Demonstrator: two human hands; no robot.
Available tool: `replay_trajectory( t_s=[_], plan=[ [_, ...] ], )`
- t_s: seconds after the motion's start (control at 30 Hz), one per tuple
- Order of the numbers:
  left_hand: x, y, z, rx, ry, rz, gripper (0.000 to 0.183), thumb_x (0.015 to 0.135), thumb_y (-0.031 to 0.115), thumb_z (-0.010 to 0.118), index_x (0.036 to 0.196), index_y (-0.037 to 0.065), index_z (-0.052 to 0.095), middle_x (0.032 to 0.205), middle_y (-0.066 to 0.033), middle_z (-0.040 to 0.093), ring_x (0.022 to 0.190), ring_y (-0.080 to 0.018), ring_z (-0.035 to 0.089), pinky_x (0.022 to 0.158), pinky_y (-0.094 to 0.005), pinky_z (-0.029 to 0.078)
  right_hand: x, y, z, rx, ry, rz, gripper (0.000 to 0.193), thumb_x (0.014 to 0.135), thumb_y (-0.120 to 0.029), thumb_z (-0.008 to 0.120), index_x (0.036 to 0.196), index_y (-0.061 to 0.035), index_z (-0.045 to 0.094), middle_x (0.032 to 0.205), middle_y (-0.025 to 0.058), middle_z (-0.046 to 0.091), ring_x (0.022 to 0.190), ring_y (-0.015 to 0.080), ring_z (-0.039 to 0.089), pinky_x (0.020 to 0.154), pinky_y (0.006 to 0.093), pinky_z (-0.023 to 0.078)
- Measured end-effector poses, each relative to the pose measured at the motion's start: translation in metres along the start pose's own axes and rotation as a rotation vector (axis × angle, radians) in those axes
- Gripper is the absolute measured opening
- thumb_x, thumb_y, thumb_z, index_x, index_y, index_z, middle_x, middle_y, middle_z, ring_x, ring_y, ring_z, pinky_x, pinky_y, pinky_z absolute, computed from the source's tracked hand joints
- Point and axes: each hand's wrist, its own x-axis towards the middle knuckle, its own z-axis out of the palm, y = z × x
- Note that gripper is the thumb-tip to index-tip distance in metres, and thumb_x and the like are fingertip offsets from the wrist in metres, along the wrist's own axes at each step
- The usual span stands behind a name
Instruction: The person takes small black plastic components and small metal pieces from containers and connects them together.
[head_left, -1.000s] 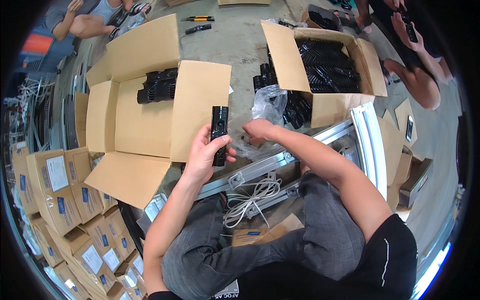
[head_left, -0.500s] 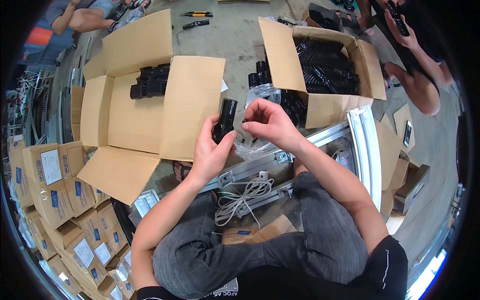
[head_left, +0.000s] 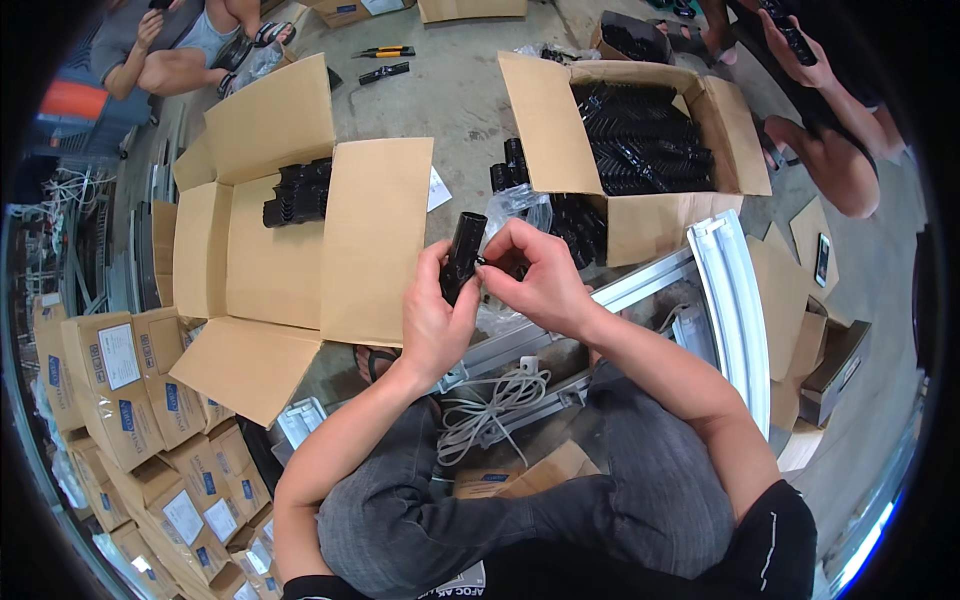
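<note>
Far left of the hands, cartons [head_left: 100,395] pile up; nearer, an open box [head_left: 272,268] holds black parts [head_left: 298,193]. The left hand [head_left: 438,312] grips a black tube [head_left: 467,238]; the right hand [head_left: 545,278] pinches a small dark piece [head_left: 481,261] against it. Rightward, another box [head_left: 660,222] brims with parts. Beyond, co-workers [head_left: 180,72] flank grey floor [head_left: 450,95].

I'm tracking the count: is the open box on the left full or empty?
Partly filled: black parts lie at the far right in the left box, brown cardboard showing beside them; its right flap may hide more.
</note>
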Motion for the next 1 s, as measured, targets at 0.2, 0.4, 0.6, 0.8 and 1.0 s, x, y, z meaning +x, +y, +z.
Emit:
replay_trajectory(
  t_s=[0.2,0.4,0.6,0.8,1.0],
  plan=[
    [-0.003,-0.001,0.001,-0.02,0.016,-0.037,0.04,0.093,0.003,0.063,0.128,-0.001,0.045,0.095,-0.0067,0.059,0.074,-0.011,0.056,0.063,-0.0274,0.048,0.001,0.003,0.005,-0.084,-0.001,-0.1,0.015,0.082,0.0,0.071,0.089,0.0009,0.058,0.08,0.0069,0.06,0.068,0.0105,0.06,0.06,0.027,0.05],
    [-0.003,0.003,-0.001,-0.047,0.03,-0.055,0.038,0.092,0.006,0.065,0.125,-0.001,0.048,0.093,-0.0079,0.058,0.078,-0.0135,0.054,0.067,-0.0299,0.047,0.003,0.006,0.003,-0.252,0.023,-0.343,0.017,0.079,0.003,0.07,0.091,0.0,0.058,0.081,0.0101,0.058,0.065,0.0189,0.059,0.057,0.0307,0.049],
    [-0.003,-0.003,-0.004,-0.01,-0.007,-0.021,0.042,0.094,0.001,0.062,0.131,-0.002,0.042,0.102,-0.0072,0.058,0.073,-0.0086,0.057,0.059,-0.0241,0.049,0.003,0.004,0.005,-0.25,0.026,-0.331,0.019,0.078,0.003,0.071,0.093,-0.0006,0.059,0.082,0.0098,0.059,0.064,0.0198,0.061,0.057,0.0313,0.049],
    [-0.004,-0.005,-0.004,-0.015,-0.01,-0.034,0.042,0.094,0.001,0.062,0.131,-0.002,0.042,0.101,-0.0072,0.058,0.071,-0.0088,0.057,0.058,-0.0243,0.049,0.004,0.003,0.001,-0.332,0.01,-0.375,0.02,0.077,0.001,0.073,0.093,-0.0017,0.06,0.084,0.011,0.061,0.066,0.0251,0.062,0.058,0.0342,0.051],
    [-0.004,0.003,-0.001,-0.012,0.054,-0.042,0.039,0.091,0.005,0.066,0.125,0.0,0.048,0.089,-0.0081,0.059,0.074,-0.0145,0.055,0.064,-0.031,0.047,0.005,0.006,-0.002,-0.461,-0.01,-0.535,0.023,0.074,0.002,0.072,0.092,-0.0026,0.059,0.09,0.011,0.062,0.075,0.0313,0.064,0.062,0.0385,0.052]
  ],
)
